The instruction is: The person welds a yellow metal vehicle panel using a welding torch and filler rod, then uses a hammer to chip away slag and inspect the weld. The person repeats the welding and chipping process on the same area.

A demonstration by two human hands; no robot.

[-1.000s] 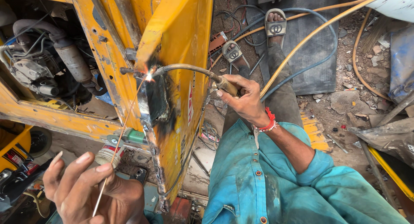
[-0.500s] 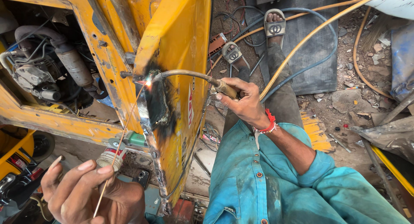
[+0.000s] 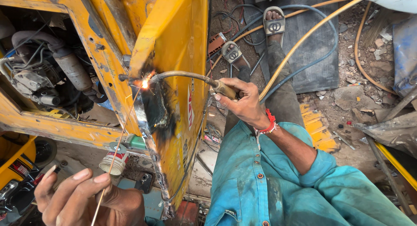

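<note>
The spark [image 3: 144, 84] at the torch [image 3: 186, 76] tip now burns brighter and sits a little lower and to the right in the frame. The left hand [image 3: 82, 200], at the lower left, has dropped lower, so less of it shows. Its thin rod [image 3: 119, 143] now stretches up to the glow. The grey engine parts [image 3: 39, 80] at the upper left have slid right, showing more.
</note>
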